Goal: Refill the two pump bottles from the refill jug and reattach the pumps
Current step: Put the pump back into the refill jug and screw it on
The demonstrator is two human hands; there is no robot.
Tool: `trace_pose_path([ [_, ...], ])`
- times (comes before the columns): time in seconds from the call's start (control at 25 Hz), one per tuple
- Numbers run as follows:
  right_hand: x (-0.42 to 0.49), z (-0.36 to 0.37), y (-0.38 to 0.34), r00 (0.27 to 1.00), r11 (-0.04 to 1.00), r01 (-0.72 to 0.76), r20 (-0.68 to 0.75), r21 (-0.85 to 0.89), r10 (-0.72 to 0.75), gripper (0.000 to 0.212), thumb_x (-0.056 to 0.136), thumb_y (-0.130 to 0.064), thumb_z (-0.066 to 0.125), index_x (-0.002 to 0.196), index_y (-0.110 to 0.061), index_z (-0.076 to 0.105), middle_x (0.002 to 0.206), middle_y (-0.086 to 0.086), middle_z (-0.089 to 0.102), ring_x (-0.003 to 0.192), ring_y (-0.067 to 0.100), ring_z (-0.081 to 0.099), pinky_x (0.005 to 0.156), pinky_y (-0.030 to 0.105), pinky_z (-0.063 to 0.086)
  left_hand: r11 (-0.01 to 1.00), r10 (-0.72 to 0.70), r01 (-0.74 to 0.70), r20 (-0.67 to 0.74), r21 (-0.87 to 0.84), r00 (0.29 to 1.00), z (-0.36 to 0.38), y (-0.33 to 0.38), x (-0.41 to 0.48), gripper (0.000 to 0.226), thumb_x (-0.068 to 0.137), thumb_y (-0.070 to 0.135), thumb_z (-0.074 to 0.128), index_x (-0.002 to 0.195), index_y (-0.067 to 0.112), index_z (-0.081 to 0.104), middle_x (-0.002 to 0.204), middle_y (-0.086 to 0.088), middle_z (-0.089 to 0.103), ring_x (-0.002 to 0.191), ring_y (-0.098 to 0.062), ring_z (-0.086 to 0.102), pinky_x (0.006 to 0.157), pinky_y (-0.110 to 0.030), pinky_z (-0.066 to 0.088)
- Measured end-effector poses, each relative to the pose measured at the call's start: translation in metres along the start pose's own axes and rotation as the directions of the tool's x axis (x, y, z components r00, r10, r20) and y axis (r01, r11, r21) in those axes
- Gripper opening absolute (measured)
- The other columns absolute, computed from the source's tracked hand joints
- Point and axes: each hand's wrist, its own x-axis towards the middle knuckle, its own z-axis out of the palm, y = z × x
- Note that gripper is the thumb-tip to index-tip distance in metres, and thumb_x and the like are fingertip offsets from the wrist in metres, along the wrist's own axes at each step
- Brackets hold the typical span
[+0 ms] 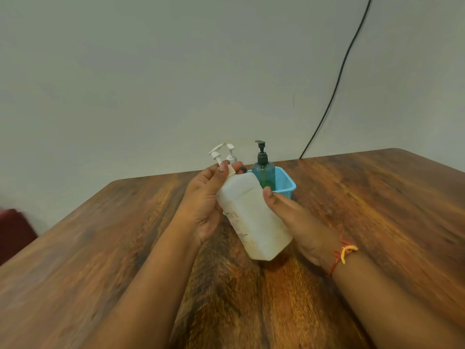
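A large white translucent bottle with a white pump is held tilted above the table, its pump end pointing away from me. My left hand wraps the bottle's neck and shoulder, thumb by the pump collar. My right hand grips the lower body from the right side. Behind it, a teal bottle with a dark pump stands upright in a blue basket. A second white pump shows just behind my left fingers; what it sits on is hidden.
The wooden table runs to a plain wall at the back. A black cable hangs down the wall to the table's far right. A dark red object sits off the table's left edge.
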Motion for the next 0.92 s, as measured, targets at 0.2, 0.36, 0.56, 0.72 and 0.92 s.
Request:
trace_pose_path([
  [0.2,0.001,0.007,0.001,0.991,0.885,0.113,-0.014,-0.451,-0.134,0.085,0.061,-0.067,0.078,0.133,-0.046,0.036,0.122,-0.021,0.057,0.104,0.003,0.062,0.078,0.025,0.057,1.0,0.026,-0.026,-0.049,-0.013,0.998,0.005,0.001,-0.004,0.015,0.086,0.027,0.071,0.093,0.015,0.076,0.11,-0.012,0.078,0.096,-0.025,0.075,0.089,-0.05,0.059],
  [0.36,0.002,0.009,0.005,0.975,0.784,0.143,-0.048,-0.605,-0.215,0.085,0.069,-0.058,0.082,0.14,-0.044,0.036,0.116,-0.029,0.052,0.101,-0.003,0.057,0.08,0.024,0.055,1.0,0.024,-0.023,-0.059,0.021,0.998,0.005,0.001,-0.004,0.015,0.091,0.023,0.069,0.1,0.012,0.071,0.104,-0.008,0.079,0.088,-0.02,0.076,0.08,-0.042,0.061],
  [0.56,0.004,0.0,0.004,0.998,0.947,0.05,-0.006,-0.317,-0.055,0.062,0.08,-0.035,0.082,0.133,-0.04,0.051,0.116,-0.013,0.071,0.101,0.007,0.071,0.087,0.037,0.061,0.999,-0.029,0.031,-0.072,0.03,0.997,0.005,0.0,-0.003,0.034,0.086,0.026,0.071,0.115,0.01,0.064,0.106,-0.008,0.079,0.089,-0.021,0.076,0.077,-0.04,0.064],
  [0.72,0.005,-0.007,0.008,0.999,0.989,-0.029,0.017,-0.147,0.032,0.047,0.087,-0.022,0.076,0.129,-0.029,0.057,0.112,-0.004,0.076,0.099,0.014,0.074,0.084,0.038,0.061,0.998,-0.04,0.046,-0.103,0.05,0.994,0.007,-0.006,-0.002,0.05,0.086,0.03,0.071,0.127,0.005,0.061,0.113,-0.01,0.077,0.095,-0.024,0.075,0.079,-0.042,0.062],
  [0.92,0.003,-0.019,0.004,0.997,1.0,0.016,-0.072,-0.02,-0.017,0.043,0.084,-0.029,0.072,0.126,-0.024,0.062,0.109,0.0,0.077,0.095,0.02,0.075,0.076,0.034,0.06,0.989,-0.022,0.033,-0.081,0.145,0.996,0.026,-0.019,-0.007,0.044,0.102,0.047,0.049,0.124,0.013,0.067,0.117,-0.013,0.074,0.113,-0.035,0.07,0.092,-0.051,0.059],
])
